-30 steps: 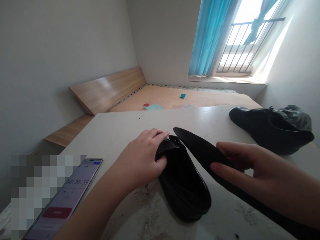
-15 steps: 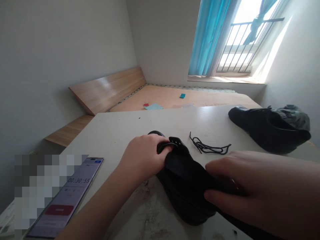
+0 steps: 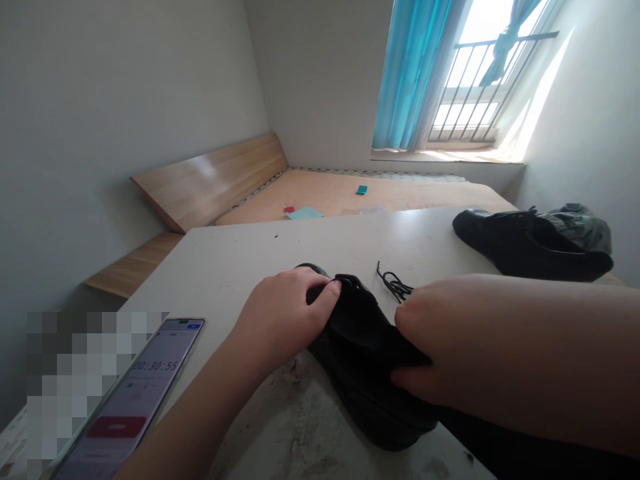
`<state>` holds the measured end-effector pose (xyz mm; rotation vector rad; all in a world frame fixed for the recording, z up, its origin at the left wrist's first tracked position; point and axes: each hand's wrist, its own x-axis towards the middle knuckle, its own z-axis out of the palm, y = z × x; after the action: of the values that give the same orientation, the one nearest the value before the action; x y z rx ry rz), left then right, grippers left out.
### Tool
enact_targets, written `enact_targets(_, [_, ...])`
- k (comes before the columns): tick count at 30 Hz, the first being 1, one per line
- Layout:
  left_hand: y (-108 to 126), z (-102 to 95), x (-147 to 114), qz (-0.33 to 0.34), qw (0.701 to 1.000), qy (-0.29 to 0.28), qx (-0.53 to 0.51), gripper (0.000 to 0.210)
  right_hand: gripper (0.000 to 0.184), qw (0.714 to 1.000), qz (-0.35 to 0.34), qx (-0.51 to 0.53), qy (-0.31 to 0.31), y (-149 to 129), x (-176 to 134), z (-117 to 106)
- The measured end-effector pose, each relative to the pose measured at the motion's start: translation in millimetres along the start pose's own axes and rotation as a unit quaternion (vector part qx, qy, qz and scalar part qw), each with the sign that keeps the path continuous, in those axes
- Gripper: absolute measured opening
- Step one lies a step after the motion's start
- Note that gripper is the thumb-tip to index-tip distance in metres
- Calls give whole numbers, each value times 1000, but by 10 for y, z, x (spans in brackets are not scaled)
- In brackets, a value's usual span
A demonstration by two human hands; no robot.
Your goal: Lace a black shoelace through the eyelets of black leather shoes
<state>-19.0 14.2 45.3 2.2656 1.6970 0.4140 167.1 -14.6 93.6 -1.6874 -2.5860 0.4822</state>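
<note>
A black shoe (image 3: 360, 373) with an eyelet flap (image 3: 353, 283) lies on the white table, toe pointing away. My left hand (image 3: 290, 303) is wrapped over its front part, thumb pressing beside the flap. My right hand (image 3: 420, 340) is at the shoe's opening from the right, its fingers and thumb closed around dark material. Whether that is the shoe's edge or a separate black piece, I cannot make out. Behind my right hand a loose black shoelace (image 3: 395, 285) is partly hidden. The other black shoe (image 3: 520, 243), its lace in place, stands at the far right.
A phone (image 3: 133, 387) showing a timer lies at the left of the white table (image 3: 240, 257). Crumpled greyish material (image 3: 583, 223) is by the far shoe. Beyond the table are a bed (image 3: 425, 193), small flat items on it, and a window with a blue curtain (image 3: 413, 73).
My right hand has moved left and further over the shoe, now covering part of the shoelace. My left thumb has shifted onto the flap's edge. The view has tilted slightly.
</note>
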Motion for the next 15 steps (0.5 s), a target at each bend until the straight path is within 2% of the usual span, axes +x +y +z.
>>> enact_targets(2, [-8,5,-1,4,1000,3,2,39,35,991,9,-105,-86,-86,65,-59])
enact_targets(3, [-12,8,-1,7,1000,3,3,39,32,986,5,-132,-99,-117,87,-78])
enact_targets(6, [-18,15,-6,11,1000,2,3,40,29,996,-24,-67,-45,-131,84,-76])
enact_targets(11, [-33,33,-15,10,1000,1,-2,41,47,997,-14,57,-52,44,-85,26])
enact_targets(13, [-39,47,-12,8,1000,8,4,41,42,996,-20,74,-40,97,-152,69])
enact_targets(15, [-37,61,-9,7,1000,15,12,41,26,997,-8,68,-36,109,-192,100])
